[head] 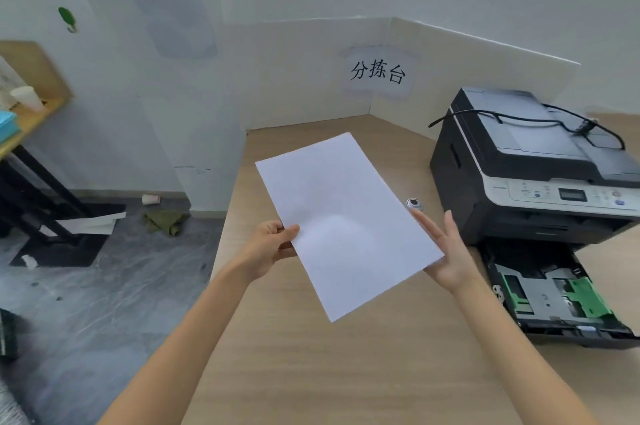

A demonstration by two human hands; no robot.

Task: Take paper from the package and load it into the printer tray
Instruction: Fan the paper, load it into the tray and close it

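My left hand is pinching the paper, my flat right hand propping it; loosely held, it may buckle entering the tray rightward.

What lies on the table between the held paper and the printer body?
Head view: a small round silver-and-black object lies on the table between the paper and the printer, just beyond the right hand.

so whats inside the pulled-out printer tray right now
The tray shows only its grey floor plate and green paper guides; no paper lies in the visible part. Its back end is hidden under the printer.
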